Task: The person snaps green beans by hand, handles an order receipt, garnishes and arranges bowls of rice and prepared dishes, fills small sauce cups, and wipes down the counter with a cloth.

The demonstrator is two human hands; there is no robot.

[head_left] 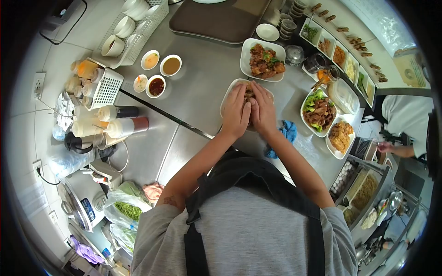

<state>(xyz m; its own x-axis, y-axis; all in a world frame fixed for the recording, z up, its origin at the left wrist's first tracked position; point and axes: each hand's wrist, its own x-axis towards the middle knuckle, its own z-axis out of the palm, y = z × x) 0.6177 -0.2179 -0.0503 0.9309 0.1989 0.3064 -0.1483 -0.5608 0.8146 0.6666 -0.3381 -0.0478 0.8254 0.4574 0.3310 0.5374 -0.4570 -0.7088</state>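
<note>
Side by side, my left hand [236,110] and my right hand [262,109] cup brown food [249,95] over a white bowl [224,104]. The fingers lie close together and curve around the food, with the thumbs nearly touching. Most of the food and the bowl's middle are hidden beneath my hands. Just beyond stands another white bowl [245,70] of browned meat pieces [266,62] with green garnish. A blue cloth [288,131] lies near my right wrist.
At right are a plate of meat and greens [318,112], a plate of fried food [340,137] and garnish trays [340,56]. Sauce dishes [171,65], squeeze bottles [126,126] and a brown tray [218,20] stand left and behind. A co-worker's hand [386,147] shows far right.
</note>
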